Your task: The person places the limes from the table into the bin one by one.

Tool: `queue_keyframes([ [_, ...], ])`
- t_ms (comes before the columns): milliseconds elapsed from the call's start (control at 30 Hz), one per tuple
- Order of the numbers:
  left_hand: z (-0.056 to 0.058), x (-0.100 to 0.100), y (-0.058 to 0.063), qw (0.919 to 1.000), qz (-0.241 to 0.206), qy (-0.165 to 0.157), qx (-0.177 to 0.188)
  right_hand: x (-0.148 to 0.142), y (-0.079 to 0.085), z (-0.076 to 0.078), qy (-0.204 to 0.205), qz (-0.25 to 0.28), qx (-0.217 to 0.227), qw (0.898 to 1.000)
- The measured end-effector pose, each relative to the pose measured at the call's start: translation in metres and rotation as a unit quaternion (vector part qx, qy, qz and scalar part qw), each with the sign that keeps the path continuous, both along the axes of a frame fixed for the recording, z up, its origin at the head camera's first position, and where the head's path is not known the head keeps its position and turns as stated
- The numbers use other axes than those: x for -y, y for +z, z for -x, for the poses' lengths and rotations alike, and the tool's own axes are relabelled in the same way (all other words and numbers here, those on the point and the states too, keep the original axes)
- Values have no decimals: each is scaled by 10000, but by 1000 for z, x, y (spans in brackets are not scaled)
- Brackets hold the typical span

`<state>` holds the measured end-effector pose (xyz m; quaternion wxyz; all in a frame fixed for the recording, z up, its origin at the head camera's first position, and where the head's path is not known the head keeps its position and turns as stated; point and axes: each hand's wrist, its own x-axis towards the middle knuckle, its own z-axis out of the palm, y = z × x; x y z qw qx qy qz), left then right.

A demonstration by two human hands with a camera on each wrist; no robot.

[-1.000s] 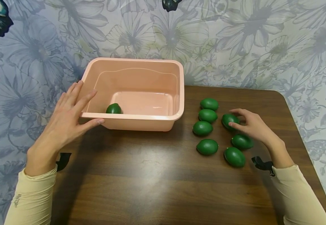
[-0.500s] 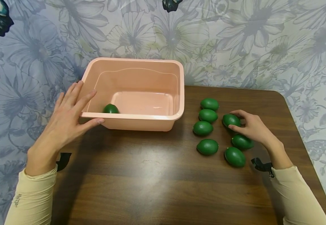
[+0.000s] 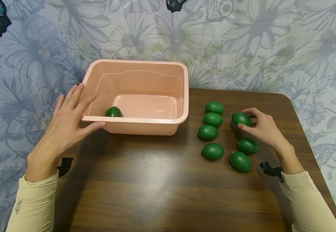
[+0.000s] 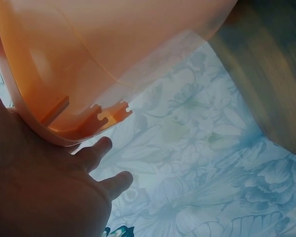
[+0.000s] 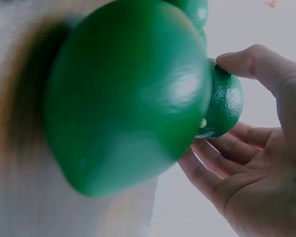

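Note:
My right hand (image 3: 262,127) pinches a green lime (image 3: 241,119) between thumb and fingers, a little above the table; in the right wrist view that lime (image 5: 227,103) sits partly behind a much nearer lime (image 5: 128,98). A peach plastic tub (image 3: 144,121) stands at the left of the table. On its left front corner rests my left hand (image 3: 66,125), thumb along the front rim and fingers spread over the left side. Inside the tub lies one lime (image 3: 113,111), its lower part hidden by the front rim. In the left wrist view, fingers (image 4: 117,183) extend beyond the tub's rim.
A column of several limes (image 3: 207,132) lies between the tub and my right hand. Two others, one lime (image 3: 248,146) behind a nearer lime (image 3: 240,161), lie just below that hand. The brown wooden table (image 3: 156,193) meets a flower-patterned wall (image 3: 243,48).
The right hand has closed on a lime and raised it slightly off the table, away from its neighbours. The lime in the tub has rolled slightly left. My left hand stays on the tub.

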<state>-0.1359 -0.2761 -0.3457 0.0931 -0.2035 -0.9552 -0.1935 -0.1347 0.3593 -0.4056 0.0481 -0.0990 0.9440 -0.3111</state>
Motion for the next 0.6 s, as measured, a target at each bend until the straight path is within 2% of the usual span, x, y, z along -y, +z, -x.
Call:
queue_keyframes([
  [267,-1,-1,2,10000,57,-52,-36,6,13,7,-216,32,-76,9997],
  [600,0,0,0,9999,27,-72,-104,31,34,23,-166,261,-436,9986],
])
